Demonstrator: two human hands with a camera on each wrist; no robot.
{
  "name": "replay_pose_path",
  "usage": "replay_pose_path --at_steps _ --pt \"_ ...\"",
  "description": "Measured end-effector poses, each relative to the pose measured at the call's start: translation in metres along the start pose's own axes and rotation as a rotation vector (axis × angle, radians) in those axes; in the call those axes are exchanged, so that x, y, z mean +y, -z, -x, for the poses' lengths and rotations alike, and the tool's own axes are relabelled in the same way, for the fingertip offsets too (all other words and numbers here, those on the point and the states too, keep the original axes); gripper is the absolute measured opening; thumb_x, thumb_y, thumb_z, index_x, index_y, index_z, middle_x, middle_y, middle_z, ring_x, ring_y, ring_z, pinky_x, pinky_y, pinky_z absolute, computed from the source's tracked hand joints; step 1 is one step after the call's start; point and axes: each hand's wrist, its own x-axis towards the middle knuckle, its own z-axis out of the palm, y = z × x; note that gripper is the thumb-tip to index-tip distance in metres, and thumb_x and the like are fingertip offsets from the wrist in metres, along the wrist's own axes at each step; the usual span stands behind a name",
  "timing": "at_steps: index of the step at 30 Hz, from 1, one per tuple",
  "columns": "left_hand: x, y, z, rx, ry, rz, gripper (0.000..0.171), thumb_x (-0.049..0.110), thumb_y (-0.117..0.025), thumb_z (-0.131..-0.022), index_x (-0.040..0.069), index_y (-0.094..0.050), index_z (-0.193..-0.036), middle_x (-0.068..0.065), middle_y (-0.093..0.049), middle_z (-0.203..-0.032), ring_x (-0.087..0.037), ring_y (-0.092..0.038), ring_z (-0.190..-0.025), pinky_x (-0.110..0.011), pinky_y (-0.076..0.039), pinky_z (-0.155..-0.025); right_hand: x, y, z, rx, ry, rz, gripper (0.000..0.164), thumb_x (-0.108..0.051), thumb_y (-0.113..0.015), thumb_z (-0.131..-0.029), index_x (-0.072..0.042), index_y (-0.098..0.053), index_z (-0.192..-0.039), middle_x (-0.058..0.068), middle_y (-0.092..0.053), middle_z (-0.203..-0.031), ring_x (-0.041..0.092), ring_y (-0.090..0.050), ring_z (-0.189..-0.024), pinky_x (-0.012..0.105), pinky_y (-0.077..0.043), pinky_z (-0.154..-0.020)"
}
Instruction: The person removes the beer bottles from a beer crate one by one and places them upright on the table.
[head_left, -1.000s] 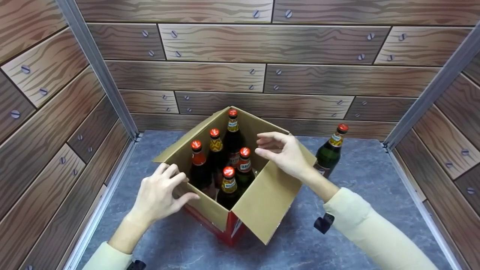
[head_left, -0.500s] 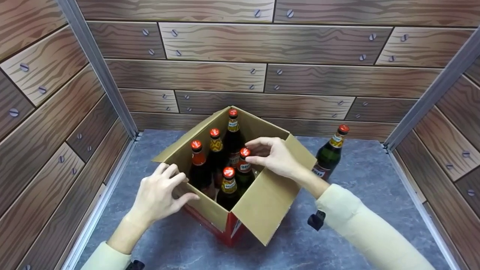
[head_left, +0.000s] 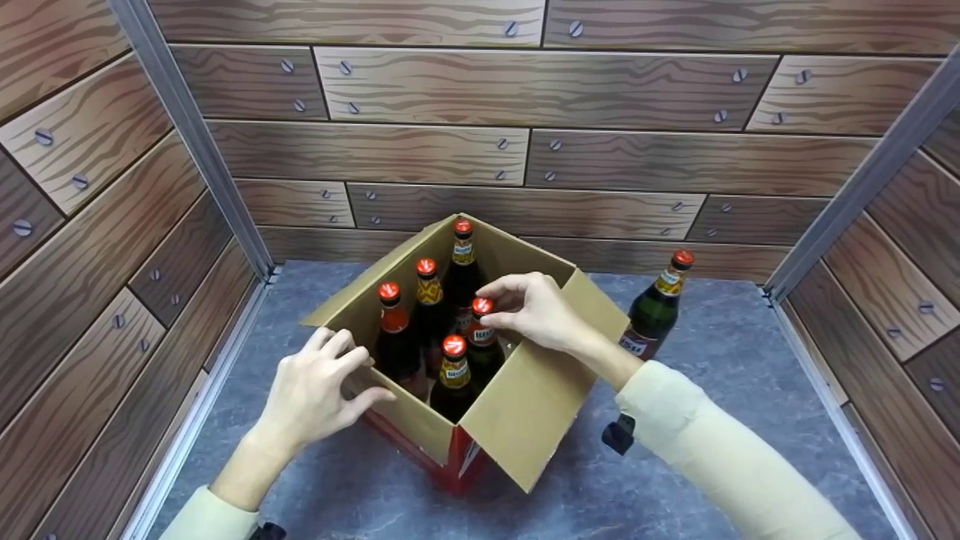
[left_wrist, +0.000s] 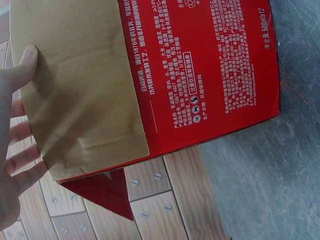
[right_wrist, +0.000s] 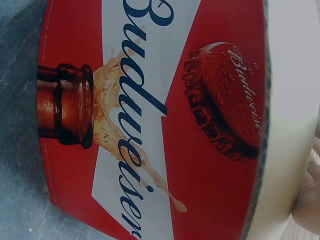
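Note:
An open red cardboard box (head_left: 458,469) stands at an angle on the floor panel, with several red-capped beer bottles upright inside, one being the near bottle (head_left: 453,367). My left hand (head_left: 315,390) holds the box's left rim, fingers over the edge and thumb on the flap (left_wrist: 90,100). Reaching over the right flap (head_left: 540,405), my right hand (head_left: 536,311) pinches the capped neck of a beer bottle (head_left: 482,334) between thumb and fingers. The bottle bodies are partly hidden by the box walls. In the right wrist view, the printed box side (right_wrist: 140,110) covers most of that hand.
Outside the box, behind its right side, another green beer bottle (head_left: 654,311) stands with its base hidden. The blue-grey floor (head_left: 750,360) is bounded by wood-print walls (head_left: 547,82) and metal corner posts (head_left: 199,135). Loose flaps stick out from the box.
My right hand has moved left from above the box's right rim and taken hold of a bottle's neck, which has shifted slightly left. The left hand stays on the rim.

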Motion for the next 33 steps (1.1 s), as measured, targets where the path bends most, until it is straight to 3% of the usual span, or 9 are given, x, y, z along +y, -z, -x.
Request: replay_pose_path --at_steps 9,23,33 --pt "-0.001 -0.001 0.002 -0.012 0.007 -0.007 0.049 0.065 -0.081 -0.075 0.020 -0.067 -0.087 0.001 -0.058 -0.084 -0.021 -0.059 -0.081 -0.034 -0.049 -0.044 -0.002 -0.007 -0.011 -0.040 -0.003 0.086 0.036 -0.010 -0.090 -0.080 -0.009 -0.081 -0.115 0.009 -0.083 -0.106 0.013 -0.077 -0.093 0.018 -0.054 -0.083" --pt "-0.001 0.000 0.003 -0.011 0.006 -0.006 0.049 0.065 -0.082 -0.074 0.020 -0.067 -0.087 0.002 -0.057 -0.084 -0.021 -0.058 -0.080 -0.032 -0.047 -0.043 -0.002 -0.009 -0.024 -0.134 -0.019 0.083 0.041 -0.009 -0.091 -0.079 -0.011 -0.080 -0.119 0.006 -0.082 -0.111 0.005 -0.072 -0.098 0.019 -0.053 -0.087" --pt "-0.001 0.000 0.001 -0.017 0.012 -0.005 0.049 0.066 -0.082 -0.074 0.021 -0.068 -0.087 0.003 -0.057 -0.084 -0.020 -0.059 -0.081 -0.032 -0.047 -0.043 -0.003 -0.013 -0.026 -0.127 -0.014 0.087 0.043 -0.010 -0.092 -0.078 -0.008 -0.079 -0.119 0.008 -0.082 -0.108 0.005 -0.071 -0.093 0.021 -0.053 -0.086"
